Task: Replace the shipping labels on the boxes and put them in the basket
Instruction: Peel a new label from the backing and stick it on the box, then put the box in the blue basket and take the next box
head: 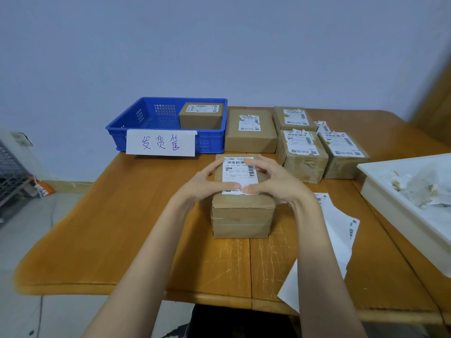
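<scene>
A brown cardboard box (241,215) stands in the middle of the wooden table (122,228), with a fresh white shipping label (240,175) on its top. My left hand (207,182) presses the label's left edge with straight fingers and thumb. My right hand (273,180) presses its right edge the same way. A blue basket (146,118) at the back left holds one labelled box (201,115). Several boxes with torn labels (301,152) stand at the back right.
A paper sign (161,142) hangs on the basket's front wall. Loose label sheets (339,230) lie right of the box. A white tray (380,191) with paper scraps sits at the right edge. A grey wall is behind the table.
</scene>
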Motion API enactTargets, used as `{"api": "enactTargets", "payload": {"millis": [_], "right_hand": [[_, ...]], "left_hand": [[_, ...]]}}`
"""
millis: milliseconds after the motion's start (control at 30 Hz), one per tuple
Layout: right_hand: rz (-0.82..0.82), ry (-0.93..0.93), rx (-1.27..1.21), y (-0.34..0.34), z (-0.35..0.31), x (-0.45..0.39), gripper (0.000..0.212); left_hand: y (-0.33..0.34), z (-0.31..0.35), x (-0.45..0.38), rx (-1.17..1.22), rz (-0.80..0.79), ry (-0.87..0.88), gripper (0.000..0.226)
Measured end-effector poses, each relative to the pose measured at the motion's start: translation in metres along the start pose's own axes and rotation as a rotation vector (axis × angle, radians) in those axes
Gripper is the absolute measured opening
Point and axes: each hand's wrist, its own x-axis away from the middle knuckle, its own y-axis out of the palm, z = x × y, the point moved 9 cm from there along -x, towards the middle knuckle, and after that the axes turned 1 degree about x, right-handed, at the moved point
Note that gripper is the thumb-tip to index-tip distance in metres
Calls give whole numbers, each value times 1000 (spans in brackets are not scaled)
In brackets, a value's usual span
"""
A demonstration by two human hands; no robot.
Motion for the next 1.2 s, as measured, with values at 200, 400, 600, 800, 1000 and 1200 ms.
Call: {"api": "enactTargets", "payload": {"millis": [200,400,600,800,1000,1200], "right_hand": [[201,-23,-295,-27,0,22,66],[172,282,35,-20,25,22,70],[4,381,196,3,20,28,85],[32,325,-26,11,17,25,84],[20,186,-191,22,-20,10,69],[76,65,-288,34,-63,-18,56]], "left_hand": [[3,-13,6,126,-28,-108,144],[-4,-20,15,-116,21,-311,101],[-1,-8,21,-102,22,-262,78],[-15,0,27,-60,81,-235,78],[-60,11,32,105,306,-133,67],[-107,14,31,213,469,-61,52]]}}
